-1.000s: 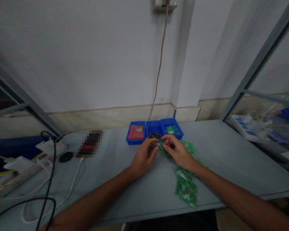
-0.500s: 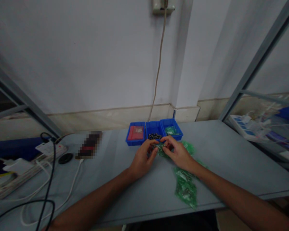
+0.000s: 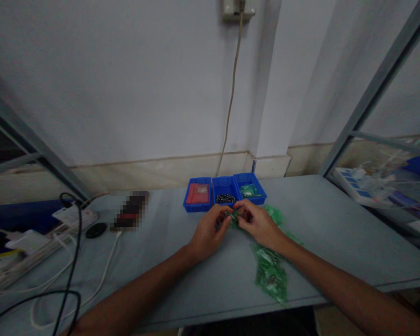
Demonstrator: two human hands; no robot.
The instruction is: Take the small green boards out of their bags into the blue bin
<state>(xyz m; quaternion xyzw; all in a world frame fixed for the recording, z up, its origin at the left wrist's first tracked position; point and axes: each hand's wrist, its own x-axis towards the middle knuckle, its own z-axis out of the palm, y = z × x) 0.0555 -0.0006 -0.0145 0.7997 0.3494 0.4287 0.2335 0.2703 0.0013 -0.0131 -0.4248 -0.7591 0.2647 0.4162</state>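
My left hand (image 3: 210, 232) and my right hand (image 3: 259, 223) meet in front of the blue bins, fingertips pinched on a small green plastic bag (image 3: 234, 218). What is inside that bag is too small to make out. Just behind the hands, the middle blue bin (image 3: 225, 184) contains several small dark and shiny metal pieces (image 3: 225, 198). Folded green packets (image 3: 249, 190) lie in the right blue bin (image 3: 247, 178). The left blue bin (image 3: 197, 208) holds red plastic bags (image 3: 198, 192). Beside my right forearm lie more green bags (image 3: 271, 273) with small pieces in them.
At the left, a phone-like object (image 3: 130, 212), blurred out, is on the table (image 3: 161, 280) with a white cable (image 3: 108, 261). Near it are a round black disc (image 3: 96, 230), power strips (image 3: 38, 254) and a black cable (image 3: 77, 247). Another power strip (image 3: 353, 186) stands far right.
The fingers of both hands have shifted slightly around the green bag, which now shows less between them. The bins and the other bags stay where they were.
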